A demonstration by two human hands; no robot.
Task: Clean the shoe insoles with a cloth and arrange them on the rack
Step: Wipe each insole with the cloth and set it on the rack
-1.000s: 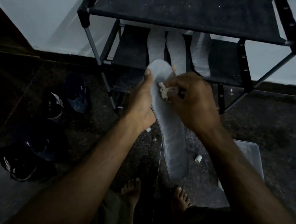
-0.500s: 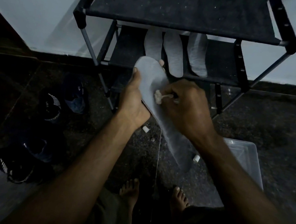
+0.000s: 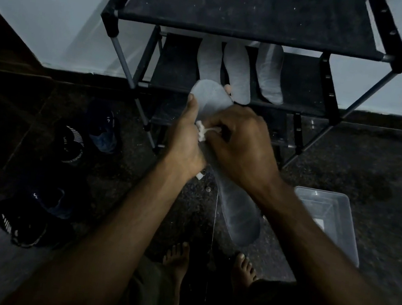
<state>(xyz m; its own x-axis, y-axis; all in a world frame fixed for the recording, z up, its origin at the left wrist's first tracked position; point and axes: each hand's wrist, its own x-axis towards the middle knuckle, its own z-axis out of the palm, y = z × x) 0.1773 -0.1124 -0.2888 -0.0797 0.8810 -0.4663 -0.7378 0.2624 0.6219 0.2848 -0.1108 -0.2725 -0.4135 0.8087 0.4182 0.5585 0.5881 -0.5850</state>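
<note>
I see insole [image 3: 234, 208] held mid-scene, long axis far-left to near-right. Left hand [image 3: 186, 137] grips far end; right hand [image 3: 242, 147] pinches cloth [image 3: 201, 132] on it (rack [image 3: 249, 30] beyond).

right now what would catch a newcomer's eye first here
The two hands at centre: the left hand holds a grey insole while the right hand presses a small white cloth on it. Behind them, three pale insoles lie side by side on the black rack's middle shelf. Dark shoes sit on the floor to the left.
</note>
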